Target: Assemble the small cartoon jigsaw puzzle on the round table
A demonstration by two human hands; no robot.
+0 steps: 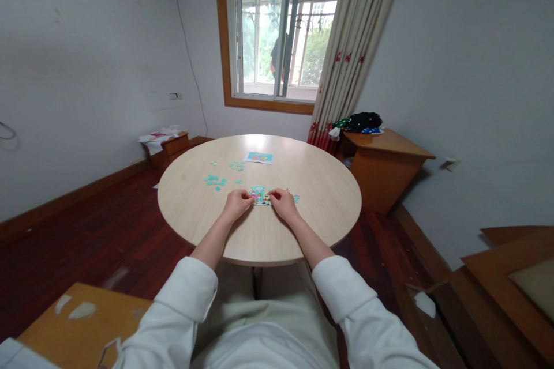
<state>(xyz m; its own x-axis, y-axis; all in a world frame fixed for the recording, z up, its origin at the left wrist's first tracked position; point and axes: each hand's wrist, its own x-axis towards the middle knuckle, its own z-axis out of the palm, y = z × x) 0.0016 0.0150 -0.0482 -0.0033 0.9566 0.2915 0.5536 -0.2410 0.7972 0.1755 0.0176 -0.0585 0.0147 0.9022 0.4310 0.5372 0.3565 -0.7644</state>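
Left hand (239, 203) and right hand (283, 204) are flanking a colourful jigsaw section (261, 195) near the middle of the round wooden table (194, 219), and from my remote seat I am taking that section as the centre of my clock. Working from the left, I am seeing turquoise jigsaw pieces (215, 180) lying loose at ten o'clock, with a smaller scatter of pieces (236, 166) sitting nearer eleven. At nine o'clock the left hand is resting with thumb and forefinger drawn in at the section's edge; whether they are pinching a piece or merely touching it, I am not able to tell. At twelve o'clock, well beyond the fingers, a cartoon picture sheet (258, 157) is lying flat. At three o'clock the right hand is mirroring that curled posture, its grip equally unclear to me. Just past it, a few stray pieces (296, 198) are showing at the same hour. For good handling, I am favouring light, level pressure from nine and three together: one side should be steadying while the other is nudging, fingertips staying low so that the joined tabs are not buckling or popping apart.
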